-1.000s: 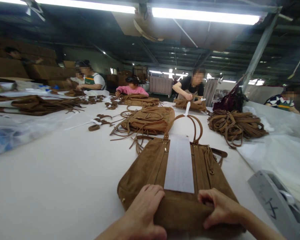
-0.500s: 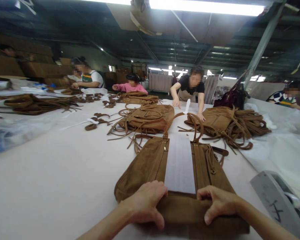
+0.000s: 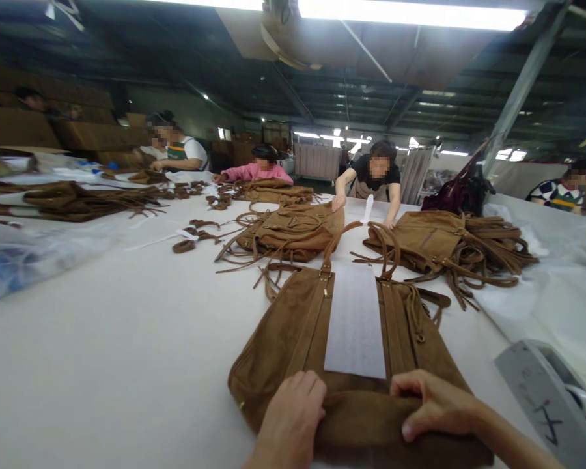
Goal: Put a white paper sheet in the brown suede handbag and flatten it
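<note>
A broad, smooth white surface [image 3: 127, 352] fills the foreground. The brown bag [image 3: 278, 332] lies on it directly before the person, its bottom edge nearest; it has a soft, matte, suede-like face, seamed panels and rounded corners, and its inside is out of sight. Two more tan bags, similarly soft and trailing thin cords, lie beyond: a left one [image 3: 286, 234] and a right one [image 3: 420, 234], a co-worker [image 3: 378, 176] reaching a hand to each. A tangled strap bundle [image 3: 498, 238] lies against the right one. At the near right, a hard grey box [image 3: 522, 391], marked with dark strokes, has a white item [image 3: 583, 397] in its hollow. The left hand [image 3: 293, 413] rests on the bag's near edge, fingers together and bent; its thumb is hidden, so its grip cannot be told. The right hand [image 3: 437, 404] forms a half-open C, fingers and thumb holding a fold of that edge. A flat, oblong white sheet [image 3: 354, 326] runs down the bag's middle, below two arched handles [image 3: 395, 251] topped by a slim white strip [image 3: 368, 210].
</note>
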`<control>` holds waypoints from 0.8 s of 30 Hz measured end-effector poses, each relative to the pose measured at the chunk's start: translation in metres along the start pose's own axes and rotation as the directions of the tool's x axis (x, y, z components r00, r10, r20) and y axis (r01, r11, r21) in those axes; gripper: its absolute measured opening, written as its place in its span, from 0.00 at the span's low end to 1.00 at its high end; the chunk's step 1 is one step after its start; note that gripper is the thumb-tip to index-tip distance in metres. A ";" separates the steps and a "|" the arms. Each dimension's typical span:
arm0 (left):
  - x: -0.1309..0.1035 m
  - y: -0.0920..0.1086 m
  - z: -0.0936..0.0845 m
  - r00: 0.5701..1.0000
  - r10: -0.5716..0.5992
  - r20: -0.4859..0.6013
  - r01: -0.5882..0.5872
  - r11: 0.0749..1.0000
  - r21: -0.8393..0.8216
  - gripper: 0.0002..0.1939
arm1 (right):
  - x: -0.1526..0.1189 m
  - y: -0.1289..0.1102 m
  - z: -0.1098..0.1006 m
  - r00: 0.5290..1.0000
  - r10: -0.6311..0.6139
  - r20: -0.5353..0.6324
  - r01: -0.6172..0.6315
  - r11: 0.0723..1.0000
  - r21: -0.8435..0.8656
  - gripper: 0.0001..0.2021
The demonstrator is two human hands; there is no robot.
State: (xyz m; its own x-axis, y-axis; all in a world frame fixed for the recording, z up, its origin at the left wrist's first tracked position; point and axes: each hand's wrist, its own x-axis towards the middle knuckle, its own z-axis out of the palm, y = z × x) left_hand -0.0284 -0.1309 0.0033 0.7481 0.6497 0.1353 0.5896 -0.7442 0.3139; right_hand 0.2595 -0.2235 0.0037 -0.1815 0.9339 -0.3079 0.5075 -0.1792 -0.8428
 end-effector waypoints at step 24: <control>0.027 0.007 -0.020 0.980 0.113 -0.163 -0.053 0.943 0.329 0.03 | 0.044 -0.008 0.057 0.794 -0.401 -0.458 0.016 0.766 -0.643 0.18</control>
State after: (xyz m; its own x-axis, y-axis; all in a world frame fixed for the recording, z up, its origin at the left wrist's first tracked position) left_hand -0.0107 -0.1154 0.0279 0.7498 0.5784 0.3214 0.6161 -0.7874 -0.0203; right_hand 0.1996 -0.1980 -0.0280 0.0381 0.9546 0.2956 0.9273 0.0765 -0.3664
